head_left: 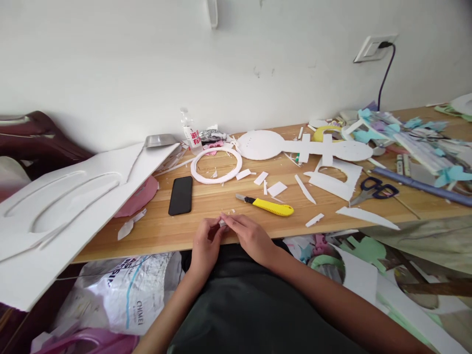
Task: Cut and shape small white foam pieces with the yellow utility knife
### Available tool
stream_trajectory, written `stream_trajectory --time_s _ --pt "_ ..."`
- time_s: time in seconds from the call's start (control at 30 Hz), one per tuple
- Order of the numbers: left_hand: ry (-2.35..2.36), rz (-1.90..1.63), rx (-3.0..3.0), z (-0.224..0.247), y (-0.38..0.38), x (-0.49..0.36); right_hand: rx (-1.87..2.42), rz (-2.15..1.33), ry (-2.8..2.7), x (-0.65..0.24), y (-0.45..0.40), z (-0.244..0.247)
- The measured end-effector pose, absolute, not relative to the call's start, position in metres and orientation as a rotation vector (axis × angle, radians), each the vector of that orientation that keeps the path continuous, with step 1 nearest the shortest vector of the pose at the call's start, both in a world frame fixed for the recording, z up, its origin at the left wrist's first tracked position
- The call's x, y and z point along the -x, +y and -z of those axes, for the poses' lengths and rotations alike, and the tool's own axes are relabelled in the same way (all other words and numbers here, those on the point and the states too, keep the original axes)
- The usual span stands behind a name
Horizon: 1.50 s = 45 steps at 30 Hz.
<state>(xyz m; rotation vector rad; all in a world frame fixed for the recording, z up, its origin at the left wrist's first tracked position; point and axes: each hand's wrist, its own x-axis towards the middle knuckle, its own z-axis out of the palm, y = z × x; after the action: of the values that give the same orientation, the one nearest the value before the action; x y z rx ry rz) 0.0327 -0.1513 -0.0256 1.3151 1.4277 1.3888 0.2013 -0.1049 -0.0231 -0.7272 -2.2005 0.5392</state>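
My left hand (207, 242) and my right hand (254, 238) meet at the table's front edge. Between their fingertips is a small white piece (222, 223), mostly covered by the fingers. Tiny white crumbs lie just beyond the fingertips. A yellow utility knife (273, 207) rests on the wooden table (206, 200), beyond my right hand, its blade end pointing left. The black phone (181, 195) lies beyond and to the left of my left hand. Behind them is a white foam ring (195, 173), with cut white pieces (277, 189) to its right.
A large white board (92, 216) overhangs the table's left front, with a metal dish (160, 141) on it. A plastic bottle (192, 132) stands by the wall. Scissors (372, 190), a large white foam shape (261, 145) and coloured scraps lie to the right. Bags and offcuts sit below.
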Motion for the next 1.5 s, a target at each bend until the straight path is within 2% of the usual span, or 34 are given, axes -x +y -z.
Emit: stream_trajectory --time_s 0.23,0.63,0.87,1.17,1.5 --pt "1.25 -1.129 -1.349 0.024 -0.136 -0.013 0.695 -0.538 -2.177 -0.201 -0.104 0.022" --pt "1.509 -0.94 -1.68 0.013 -0.14 -0.023 0.572 -0.552 -2.009 -0.201 -0.102 0.024" --pt "1.443 -0.941 -1.589 0.012 -0.135 -0.018 0.72 -0.801 -1.934 -0.2 -0.102 0.024" --pt "1.494 -0.83 -1.76 0.006 -0.133 -0.015 0.607 -0.828 -1.898 -0.191 -0.099 0.018" --pt "1.518 -0.851 -1.843 0.012 -0.135 -0.015 0.711 -0.863 -1.862 -0.195 -0.103 0.021"
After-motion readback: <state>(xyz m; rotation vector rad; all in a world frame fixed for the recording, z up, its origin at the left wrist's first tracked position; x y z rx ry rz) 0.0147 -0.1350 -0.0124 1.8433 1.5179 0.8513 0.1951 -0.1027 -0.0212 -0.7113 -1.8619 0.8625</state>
